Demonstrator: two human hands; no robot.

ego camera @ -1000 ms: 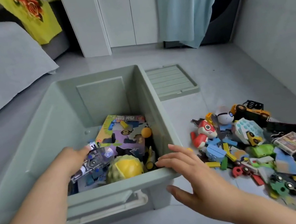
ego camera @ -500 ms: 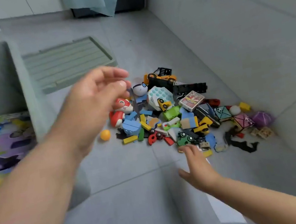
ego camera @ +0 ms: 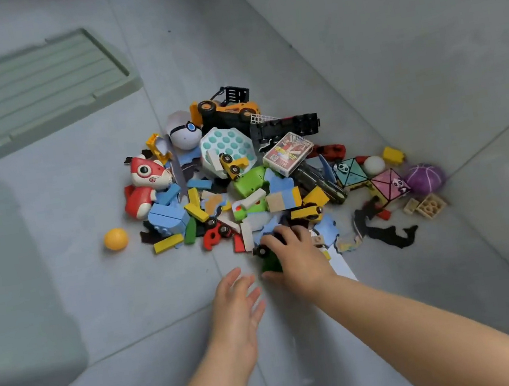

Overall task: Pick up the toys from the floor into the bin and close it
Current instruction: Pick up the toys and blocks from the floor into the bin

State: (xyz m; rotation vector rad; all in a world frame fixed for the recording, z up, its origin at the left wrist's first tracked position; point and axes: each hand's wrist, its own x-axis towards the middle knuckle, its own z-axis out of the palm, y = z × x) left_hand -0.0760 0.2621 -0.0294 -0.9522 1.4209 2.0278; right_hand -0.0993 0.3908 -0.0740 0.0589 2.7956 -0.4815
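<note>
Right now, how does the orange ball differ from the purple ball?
The orange ball is plain and smooth; the purple ball carries pale seam lines like a basketball. The orange ball looks smaller than the purple ball. The orange ball lies alone, left of the toy pile; the purple ball sits at the pile's right edge, beside a pink panda cube. Both are round and lie on the floor.

Colourful toys (ego camera: 245, 187) lie in one heap; a green toy car (ego camera: 271, 263) is at its near edge, and the pale-green lid (ego camera: 30, 91) lies flat to its far left.
</note>
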